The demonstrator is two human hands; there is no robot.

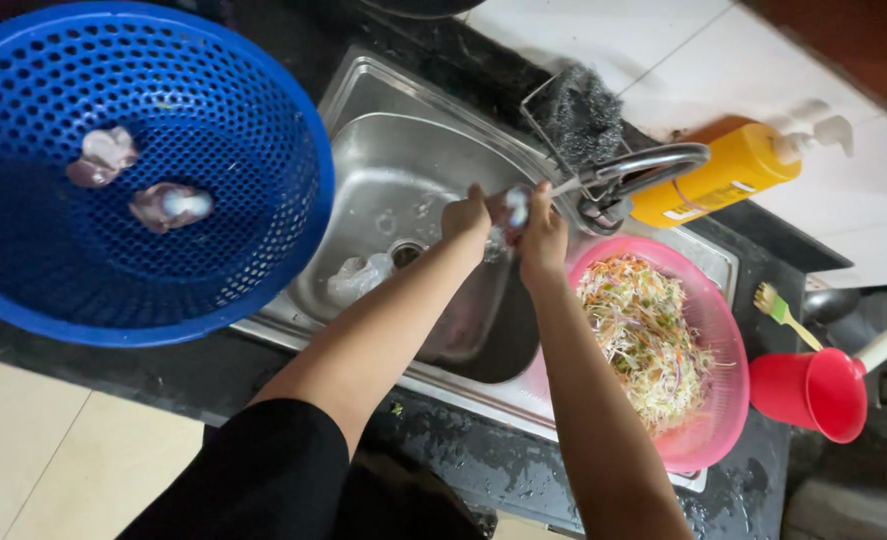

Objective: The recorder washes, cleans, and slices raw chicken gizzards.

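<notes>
Black sleeve (263, 470) on the person's left arm lies nearest the camera, at the lower edge of the view. Blue perforated basket (138, 165), largest item, sits on the dark counter (463, 455) at the upper left and overhangs the edge of the steel sink (403, 150); two pale pinkish pieces of meat (168, 207) lie on its floor, apart from each other. Pink colander (718, 350) rests at the sink's right edge, filled with shredded mixed vegetables (643, 335) in white, orange and green. Yellow pump bottle (723, 172) lies on its side behind the colander, on the counter by the white tiled wall. Red scoop with a white handle (823, 390) lies at the far right, a small green-handled brush (783, 312) just beside it. Dark scouring pad (583, 110) sits in a wire holder behind the tap (643, 165). Left hand (466, 215) and right hand (541, 235) meet over the sink basin, just below the tap spout, both closed around one small pale piece of meat (516, 205) held between them; the fingers themselves are partly blurred. Crumpled clear plastic scrap (358, 275) lies on the sink floor, near the drain (406, 253).
</notes>
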